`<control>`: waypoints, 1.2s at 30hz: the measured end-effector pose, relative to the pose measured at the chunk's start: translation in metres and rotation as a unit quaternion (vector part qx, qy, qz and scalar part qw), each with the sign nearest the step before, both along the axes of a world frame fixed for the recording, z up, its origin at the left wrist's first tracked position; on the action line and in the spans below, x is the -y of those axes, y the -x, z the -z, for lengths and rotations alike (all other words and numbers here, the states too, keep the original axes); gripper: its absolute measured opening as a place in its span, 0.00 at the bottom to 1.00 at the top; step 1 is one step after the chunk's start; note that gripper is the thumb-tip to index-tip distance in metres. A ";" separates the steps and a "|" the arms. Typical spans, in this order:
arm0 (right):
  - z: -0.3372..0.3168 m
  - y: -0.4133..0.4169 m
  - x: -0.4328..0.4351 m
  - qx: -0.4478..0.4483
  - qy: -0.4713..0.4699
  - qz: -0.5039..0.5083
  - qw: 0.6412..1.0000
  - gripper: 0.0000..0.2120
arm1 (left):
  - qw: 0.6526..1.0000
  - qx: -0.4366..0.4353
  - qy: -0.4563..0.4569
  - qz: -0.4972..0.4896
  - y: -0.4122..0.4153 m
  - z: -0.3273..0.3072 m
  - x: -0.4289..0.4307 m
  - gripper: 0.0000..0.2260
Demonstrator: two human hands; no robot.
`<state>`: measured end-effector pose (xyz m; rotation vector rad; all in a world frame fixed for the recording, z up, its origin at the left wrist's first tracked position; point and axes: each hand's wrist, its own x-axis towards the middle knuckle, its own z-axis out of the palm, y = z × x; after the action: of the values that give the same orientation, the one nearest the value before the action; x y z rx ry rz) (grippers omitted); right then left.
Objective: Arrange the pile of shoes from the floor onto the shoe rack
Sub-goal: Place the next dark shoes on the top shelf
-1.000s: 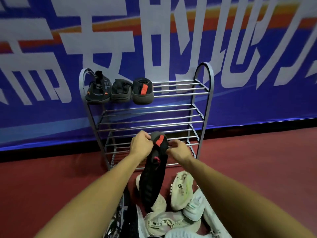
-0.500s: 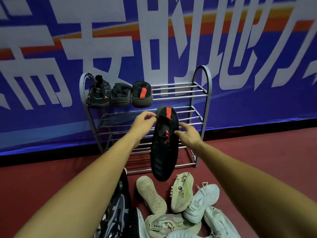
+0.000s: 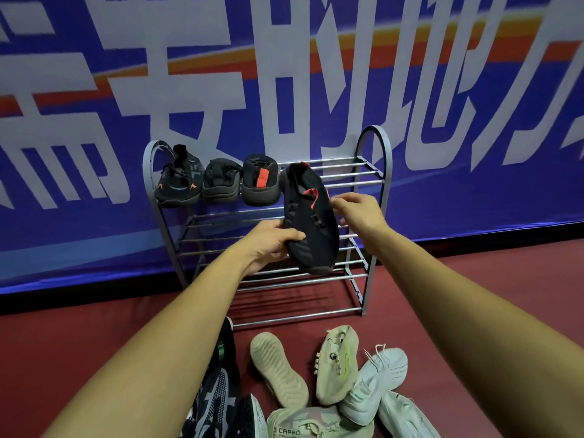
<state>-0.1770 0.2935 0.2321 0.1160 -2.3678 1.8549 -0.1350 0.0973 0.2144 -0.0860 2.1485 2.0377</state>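
In front of the shoe rack (image 3: 376, 128), which stands against a blue banner (image 3: 474, 184), you hold a black shoe (image 3: 311, 229) in the air with both hands. It is level with the upper shelves and just right of the three dark shoes (image 3: 221, 181) lined up at the left of the top shelf. Your left hand (image 3: 268, 245) is curled under the toe end, thumb on top, and carries the weight. Your right hand (image 3: 360, 213) pinches the rim of the opening beside the red tab, which lets you steer the heel. The shoe is tilted with its heel up towards the top shelf and its toe down towards you, apparently so it can slide into the free stretch of rails next to the shoe with the matching red tab (image 3: 260, 184). The other shelves hold nothing that you can see. On the red floor (image 3: 94, 343) in front of the rack the pile (image 3: 336, 365) remains: beige shoes, one of them sole up, pale white ones to the right and dark patterned ones under your left forearm. Judging by that heap, most of the job is yet to do.
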 end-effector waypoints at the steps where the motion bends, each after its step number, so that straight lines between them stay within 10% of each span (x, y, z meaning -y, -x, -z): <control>1: -0.001 -0.001 -0.002 0.012 -0.005 -0.013 1.000 0.09 | 1.000 0.000 -0.007 -0.005 0.003 -0.001 -0.001 0.06; 9: 0.003 -0.001 -0.024 0.186 -0.054 -0.160 0.968 0.17 | 0.994 -0.011 -0.074 -0.083 0.022 -0.002 -0.017 0.06; 22: 0.009 0.011 0.020 0.118 0.241 -0.091 0.959 0.32 | 0.963 -0.013 -0.238 -0.128 0.034 -0.003 -0.018 0.05; 36: 0.019 0.027 0.036 0.093 0.288 -0.048 0.952 0.26 | 0.956 -0.028 -0.244 -0.161 0.041 0.001 -0.025 0.09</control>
<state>-0.2040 0.2571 0.2130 -0.0073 -1.8395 2.6181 -0.1757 0.1225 0.2136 -0.3315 1.6790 2.7245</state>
